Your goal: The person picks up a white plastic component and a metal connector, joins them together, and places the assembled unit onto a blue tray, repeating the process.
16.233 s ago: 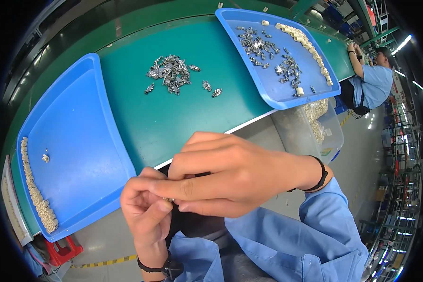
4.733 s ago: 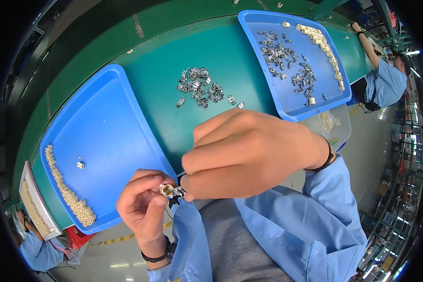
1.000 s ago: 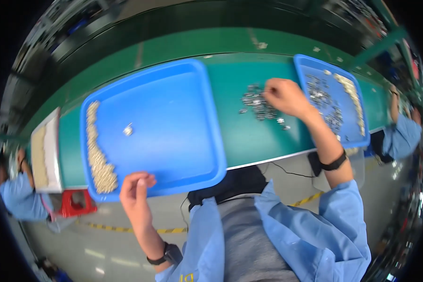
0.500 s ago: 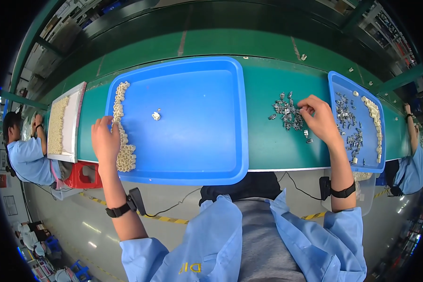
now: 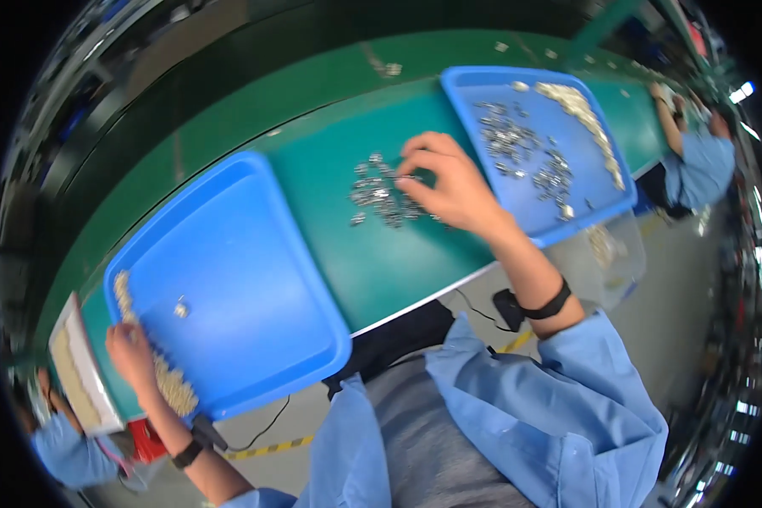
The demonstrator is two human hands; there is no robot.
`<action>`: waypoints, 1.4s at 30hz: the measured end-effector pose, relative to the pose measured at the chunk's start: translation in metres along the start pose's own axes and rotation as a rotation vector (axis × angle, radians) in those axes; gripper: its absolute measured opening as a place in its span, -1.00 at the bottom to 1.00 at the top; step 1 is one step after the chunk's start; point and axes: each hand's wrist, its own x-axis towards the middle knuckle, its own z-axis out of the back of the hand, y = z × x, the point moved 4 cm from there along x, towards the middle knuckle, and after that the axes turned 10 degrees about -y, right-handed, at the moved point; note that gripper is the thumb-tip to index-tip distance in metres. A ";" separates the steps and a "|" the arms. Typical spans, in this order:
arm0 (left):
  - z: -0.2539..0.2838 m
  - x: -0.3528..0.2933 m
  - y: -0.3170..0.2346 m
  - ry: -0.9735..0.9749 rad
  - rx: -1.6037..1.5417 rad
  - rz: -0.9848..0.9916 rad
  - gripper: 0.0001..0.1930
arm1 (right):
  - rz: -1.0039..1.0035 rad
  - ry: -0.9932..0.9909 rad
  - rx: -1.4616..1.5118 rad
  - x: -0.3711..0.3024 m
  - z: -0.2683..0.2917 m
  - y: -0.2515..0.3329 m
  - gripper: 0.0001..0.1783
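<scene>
My left hand [image 5: 133,360] is at the left rim of a large blue tray [image 5: 313,288], beside a row of small cream-coloured parts [image 5: 174,388]. Its fingers are curled together; blur hides what they may hold. A single small whitish piece [image 5: 181,308] lies apart on the tray floor. My right hand [image 5: 453,186] hovers at the right side of a loose pile of small shiny metal parts [image 5: 377,196] on the green work surface [image 5: 372,279]. Thumb and index finger are bent toward the pile with a gap between them, and I see nothing in them.
Another blue tray [image 5: 543,230] at the right carries metal parts and a row of cream pieces. A white-edged board [image 5: 97,385] with cream parts stands at far left. Co-workers [image 5: 707,165] sit at both ends. A clear plastic bin [image 5: 622,254] is below the right tray.
The whole view has turned and shifted toward the right, with blur. My right thumb and index finger show a wider gap over the metal pile. My left hand stays by the cream row.
</scene>
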 end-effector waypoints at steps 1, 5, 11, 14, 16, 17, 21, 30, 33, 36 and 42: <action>0.000 0.002 -0.005 0.036 0.008 0.001 -0.88 | -0.027 0.006 0.034 -0.001 0.003 0.001 -0.87; -0.003 0.002 -0.003 -0.006 -0.061 -0.104 -0.89 | -0.466 0.175 0.406 -0.019 0.001 -0.003 -0.86; 0.037 -0.011 -0.053 -0.037 -0.452 -0.028 -0.92 | -0.629 0.146 0.645 -0.034 0.001 0.008 -0.88; 0.043 -0.025 -0.094 0.031 -0.772 0.053 -0.95 | -0.674 0.193 0.642 -0.044 0.000 0.014 -0.87; 0.057 -0.041 -0.139 0.109 -0.965 0.100 -0.97 | -0.573 0.141 0.756 -0.049 -0.006 0.021 -0.86; 0.062 -0.049 -0.154 0.110 -0.952 0.112 -0.97 | -0.518 0.120 0.817 -0.050 -0.010 0.025 -0.86; 0.069 -0.074 -0.222 0.218 -1.185 0.093 -0.93 | -0.443 0.229 0.789 -0.059 -0.019 0.034 -0.79; 0.073 -0.098 -0.277 0.246 -1.352 0.083 -0.91 | -0.108 0.131 0.119 -0.072 -0.017 0.045 -0.73; 0.071 -0.103 -0.284 0.267 -1.364 0.092 -0.91 | -0.115 0.056 0.239 -0.077 -0.017 0.042 -0.78; 0.071 -0.105 -0.289 0.284 -1.378 0.104 -0.91 | -0.102 0.038 0.245 -0.083 -0.017 0.036 -0.81; 0.079 -0.110 -0.303 0.255 -1.518 0.218 -0.88 | -0.107 0.039 0.260 -0.085 -0.012 0.044 -0.82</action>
